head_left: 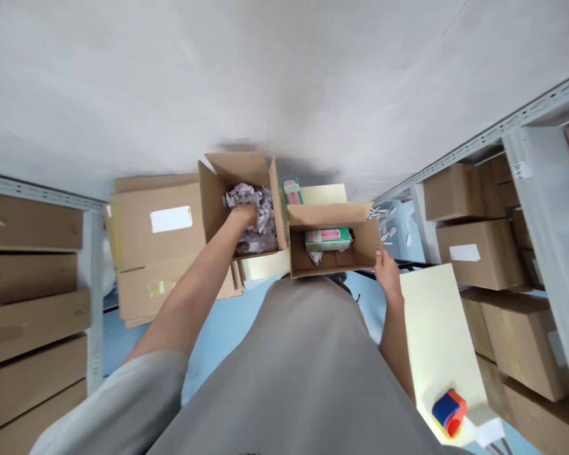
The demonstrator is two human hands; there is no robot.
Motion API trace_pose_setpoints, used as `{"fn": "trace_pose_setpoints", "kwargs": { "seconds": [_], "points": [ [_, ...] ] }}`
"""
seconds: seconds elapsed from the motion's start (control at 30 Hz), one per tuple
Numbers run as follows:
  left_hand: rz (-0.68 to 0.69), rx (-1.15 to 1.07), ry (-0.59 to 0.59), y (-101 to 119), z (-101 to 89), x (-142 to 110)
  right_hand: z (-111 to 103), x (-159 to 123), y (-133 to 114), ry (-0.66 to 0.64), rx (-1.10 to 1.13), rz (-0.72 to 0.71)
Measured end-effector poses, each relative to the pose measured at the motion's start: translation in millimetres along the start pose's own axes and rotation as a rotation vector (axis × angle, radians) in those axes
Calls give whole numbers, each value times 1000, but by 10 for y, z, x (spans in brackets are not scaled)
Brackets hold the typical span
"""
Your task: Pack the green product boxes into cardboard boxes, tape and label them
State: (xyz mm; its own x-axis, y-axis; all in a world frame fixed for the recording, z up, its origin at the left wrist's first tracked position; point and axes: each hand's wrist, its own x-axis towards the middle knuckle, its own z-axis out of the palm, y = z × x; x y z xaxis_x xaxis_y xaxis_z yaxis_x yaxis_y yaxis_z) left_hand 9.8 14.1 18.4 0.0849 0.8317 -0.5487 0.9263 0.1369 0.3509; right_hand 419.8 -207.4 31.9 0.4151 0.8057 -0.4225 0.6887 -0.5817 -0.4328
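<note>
My left hand (245, 215) reaches down into an open cardboard box (213, 208) that holds crumpled packing paper (264, 212) and clear plastic wrap (258, 243). Its fingers are curled at the paper, though the tips are hidden. To the right, a second open cardboard box (370, 232) sits close to my body, and my right hand (385, 268) grips its right wall. Inside that box lies a green and pink product box (329, 238), with a small scrap of crumpled paper (315, 257) beside it.
Another green and pink box (292, 191) stands behind the right carton. Flattened cardboard (156, 237) is stacked at left. Shelves with cartons (483, 253) flank both sides. A tape dispenser (449, 412) rests on a pale table (434, 322) at lower right.
</note>
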Motion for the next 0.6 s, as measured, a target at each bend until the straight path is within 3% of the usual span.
{"fn": "trace_pose_setpoints", "kwargs": {
  "seconds": [0.17, 0.3, 0.4, 0.47, 0.53, 0.6],
  "points": [
    [-105, 183, -108, -6, 145, 28, 32, -8, 60, 17, 4, -15],
    [-108, 270, -110, -66, -47, -107, 45, -16, 62, 21, -40, -6],
    [-107, 307, -69, -15, -280, -451, 32, -9, 35, -4, -57, 7],
    [-73, 283, 36, 111, -385, -813, 18, 2, 20, -20, -53, 3],
    [20, 124, 223, 321, -389, -1186, 4, 13, 15, -23, -51, -10],
    [134, -24, 247, 588, -269, -1463, -8, 20, 17, -23, -60, -22]
  ]
}}
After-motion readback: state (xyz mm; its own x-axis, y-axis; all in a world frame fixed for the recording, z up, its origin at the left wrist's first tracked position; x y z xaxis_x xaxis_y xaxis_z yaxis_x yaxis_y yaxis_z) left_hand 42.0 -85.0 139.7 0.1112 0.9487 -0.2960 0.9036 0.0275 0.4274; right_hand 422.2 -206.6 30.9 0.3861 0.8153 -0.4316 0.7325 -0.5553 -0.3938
